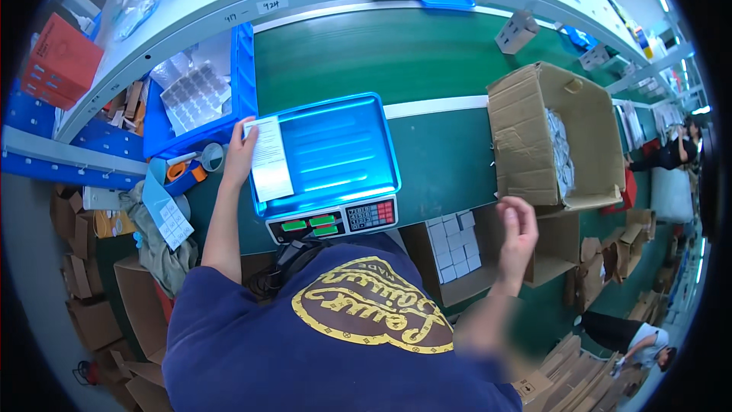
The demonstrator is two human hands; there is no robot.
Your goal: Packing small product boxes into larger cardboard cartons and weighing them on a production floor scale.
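Note:
My left hand (239,154) is closed on the upper left edge of a white printed sheet (273,162), a flat, narrow piece lying over the left side of a blue metal scale pan (343,145). Below the pan is the scale's control panel (332,219), with lit green displays and a keypad. Off to the right, my right hand (518,235) is in the air with its fingers loosely bent and apart; nothing shows in it. Close by that hand, an open carton (451,248) below the bench edge holds several small white boxes.
A brown cardboard box (526,130) with plastic bags inside stands on the green bench at right. At left are a blue crate (245,69) with packing trays, a tape dispenser (183,175) and a label strip (169,217). A white shelf (335,0) crosses above. Other people are far right.

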